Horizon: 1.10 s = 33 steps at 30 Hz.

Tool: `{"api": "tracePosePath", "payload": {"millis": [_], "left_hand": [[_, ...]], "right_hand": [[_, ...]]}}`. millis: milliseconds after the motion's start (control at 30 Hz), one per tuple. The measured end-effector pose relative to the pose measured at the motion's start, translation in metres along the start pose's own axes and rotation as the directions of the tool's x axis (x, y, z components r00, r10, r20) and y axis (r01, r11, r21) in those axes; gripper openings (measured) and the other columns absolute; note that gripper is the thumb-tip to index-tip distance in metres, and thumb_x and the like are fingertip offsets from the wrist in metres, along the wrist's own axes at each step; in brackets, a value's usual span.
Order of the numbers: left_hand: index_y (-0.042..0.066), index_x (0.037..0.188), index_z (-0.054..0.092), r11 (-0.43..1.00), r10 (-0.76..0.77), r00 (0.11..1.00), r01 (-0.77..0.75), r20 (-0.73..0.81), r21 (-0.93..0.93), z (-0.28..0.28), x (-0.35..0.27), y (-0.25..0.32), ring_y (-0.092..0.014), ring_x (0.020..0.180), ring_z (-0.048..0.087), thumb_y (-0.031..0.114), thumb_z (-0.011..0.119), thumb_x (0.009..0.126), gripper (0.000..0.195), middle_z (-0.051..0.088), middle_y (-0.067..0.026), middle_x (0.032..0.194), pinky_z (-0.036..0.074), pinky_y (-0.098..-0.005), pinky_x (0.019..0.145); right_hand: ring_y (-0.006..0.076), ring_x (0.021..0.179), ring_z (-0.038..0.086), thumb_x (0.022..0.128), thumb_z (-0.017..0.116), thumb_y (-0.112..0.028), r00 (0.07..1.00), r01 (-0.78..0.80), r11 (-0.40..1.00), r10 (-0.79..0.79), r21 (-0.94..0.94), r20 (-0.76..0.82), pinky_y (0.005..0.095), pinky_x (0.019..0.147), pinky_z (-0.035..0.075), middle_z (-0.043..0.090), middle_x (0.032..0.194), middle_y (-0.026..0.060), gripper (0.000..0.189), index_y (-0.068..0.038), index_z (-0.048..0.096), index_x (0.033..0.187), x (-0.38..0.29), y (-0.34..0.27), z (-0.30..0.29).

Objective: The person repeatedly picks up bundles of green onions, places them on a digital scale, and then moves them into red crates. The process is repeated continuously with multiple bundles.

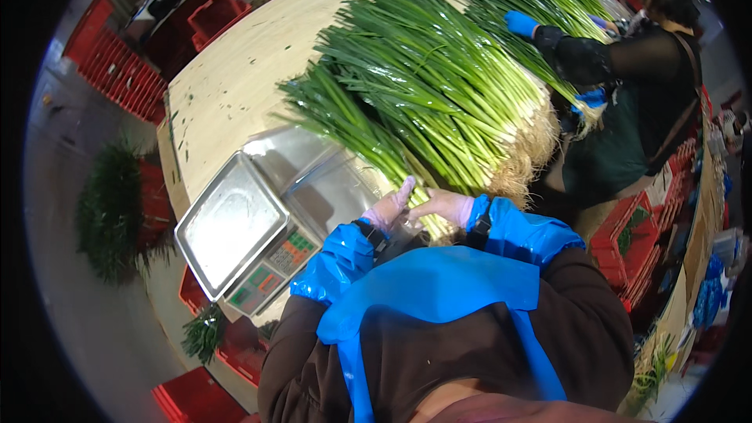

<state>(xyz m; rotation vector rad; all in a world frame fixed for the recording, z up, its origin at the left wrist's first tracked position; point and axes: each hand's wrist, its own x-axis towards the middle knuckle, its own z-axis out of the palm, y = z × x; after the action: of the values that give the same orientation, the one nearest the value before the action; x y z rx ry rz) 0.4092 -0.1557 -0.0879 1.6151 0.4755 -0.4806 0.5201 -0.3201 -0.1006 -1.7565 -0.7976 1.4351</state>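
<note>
My left hand [390, 204], in a thin pale glove, is closed around the white stalks of a small bunch of green onions [358, 138], its thumb laid along them. My right hand [442, 205], gloved alike, grips the same bunch just above its roots. The leaves of this bunch point away to the upper left. Beside it lies a large pile of green onions [435, 76] with the roots towards the right. Left of my hands stands a digital scale [235, 226] with a bare metal pan, next to clear plastic sheets or bags [329, 182].
A co-worker [634, 70] in blue gloves handles more green onions at the right. Stacked red plastic crates [117, 64] stand beyond the wooden table [235, 70]; more red crates [628, 241] are at my right. A crate of greens [153, 205] stands at the left.
</note>
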Motion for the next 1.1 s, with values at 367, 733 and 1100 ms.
{"api": "tracePosePath", "payload": {"millis": [367, 733, 1100], "left_hand": [[0.008, 0.136, 0.048, 0.129, 0.431, 0.635, -0.747, -0.642, -0.652, -0.081, -0.102, 0.048, -0.030, 0.119, 0.053, 0.044, 0.065, 0.088, 0.062, 0.055, -0.0141, 0.132, 0.040, -0.0453, 0.106], [0.006, 0.145, 0.028, -0.134, 0.426, 0.015, -0.988, -0.904, -0.080, -0.230, -0.346, -0.170, -0.036, 0.132, 0.036, 0.046, 0.051, 0.088, 0.073, 0.036, -0.0211, 0.144, 0.026, -0.0509, 0.113], [-0.007, 0.127, 0.046, 0.955, 0.073, -0.909, 0.182, -0.411, -0.233, -0.142, -0.413, -0.288, -0.035, 0.109, 0.053, -0.004, 0.060, 0.076, 0.053, 0.054, -0.0256, 0.119, 0.040, -0.0404, 0.102]], "right_hand": [[0.0123, 0.073, 0.061, 0.087, 0.066, -0.011, 0.979, 0.077, 0.996, -0.068, -0.041, 0.192, 0.0278, 0.067, 0.052, 0.060, 0.089, 0.0075, 0.045, 0.001, 0.043, 0.125, -0.066, -0.106, 0.018], [0.0331, 0.093, 0.063, 0.082, 0.064, -0.021, 0.774, 0.629, 0.509, -0.345, -0.588, 0.530, 0.0385, 0.082, 0.049, 0.065, 0.101, 0.0168, 0.038, -0.010, 0.055, 0.117, 0.099, -0.250, 0.105], [0.0334, 0.106, 0.063, 0.092, 0.050, -0.021, 0.872, 0.452, 0.118, -0.267, -0.884, 0.410, 0.0424, 0.088, 0.050, 0.065, 0.109, 0.0193, 0.026, -0.009, 0.063, 0.112, 0.214, -0.238, 0.197]]}}
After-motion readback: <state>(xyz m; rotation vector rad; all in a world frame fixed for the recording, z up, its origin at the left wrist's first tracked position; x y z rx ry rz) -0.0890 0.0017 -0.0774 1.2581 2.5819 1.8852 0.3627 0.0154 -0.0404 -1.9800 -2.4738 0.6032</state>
